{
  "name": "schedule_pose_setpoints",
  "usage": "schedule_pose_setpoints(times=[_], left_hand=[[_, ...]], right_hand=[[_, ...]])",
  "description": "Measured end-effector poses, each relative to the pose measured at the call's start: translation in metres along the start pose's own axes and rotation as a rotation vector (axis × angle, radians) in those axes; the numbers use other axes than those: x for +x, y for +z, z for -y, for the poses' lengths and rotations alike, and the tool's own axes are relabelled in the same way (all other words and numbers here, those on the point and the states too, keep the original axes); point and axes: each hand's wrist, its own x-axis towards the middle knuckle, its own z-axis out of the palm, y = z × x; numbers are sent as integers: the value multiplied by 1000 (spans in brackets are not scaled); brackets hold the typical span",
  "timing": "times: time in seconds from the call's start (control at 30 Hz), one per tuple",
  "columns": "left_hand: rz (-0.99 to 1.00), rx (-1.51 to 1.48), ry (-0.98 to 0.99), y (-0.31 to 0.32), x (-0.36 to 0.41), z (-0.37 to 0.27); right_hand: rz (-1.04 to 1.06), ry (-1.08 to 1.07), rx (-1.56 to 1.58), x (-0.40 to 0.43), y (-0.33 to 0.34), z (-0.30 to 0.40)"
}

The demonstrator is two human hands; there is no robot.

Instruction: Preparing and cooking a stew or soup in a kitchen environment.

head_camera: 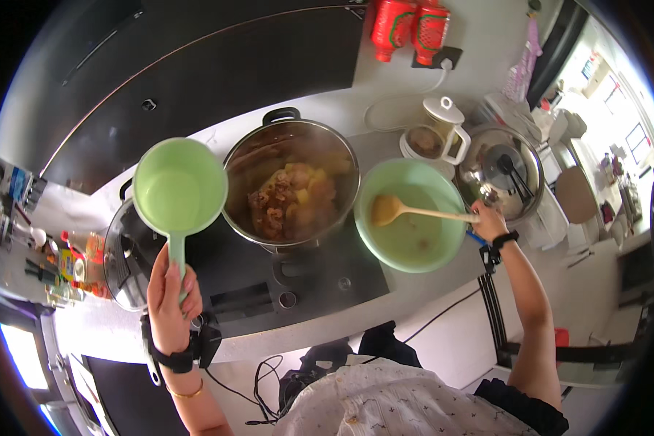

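Note:
My left hand (173,297) grips the handle of a green plastic water ladle (180,182), raised over the left side of the cooktop, with clear liquid seemingly in its bowl. By the end of its handle, my right hand (489,220) holds a wooden spoon (425,212). The spoon's head lies within a pale green plastic basin (411,259) of cloudy liquid. Between the ladle and the basin stands a steaming steel pot (291,238) without a lid. Chunks of meat and yellow pieces, possibly potato (291,193), fill its middle.
A lidded pan (125,267) sits left on the black cooktop (327,289). Behind the basin are a white-lidded glass jug (444,117) and a small bowl (422,141). A steel pot lid (534,163) lies right. Bottles (90,245) stand far left; a cable (441,316) hangs below the counter.

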Motion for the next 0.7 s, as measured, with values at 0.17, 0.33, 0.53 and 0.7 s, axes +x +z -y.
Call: schedule_pose_setpoints(times=[0.17,0.33,0.53,0.7], left_hand=[[-13,124,-23,25,11,7],[-17,302,6,40,16,22],[-31,558,62,59,21,32],[-72,697,181,61,26,34]], right_hand=[[-18,-218,137,-28,-70,39],[-49,-152,213,-44,-125,40],[-81,-114,331,-61,-147,31],[-125,-112,332,-69,-150,36]])
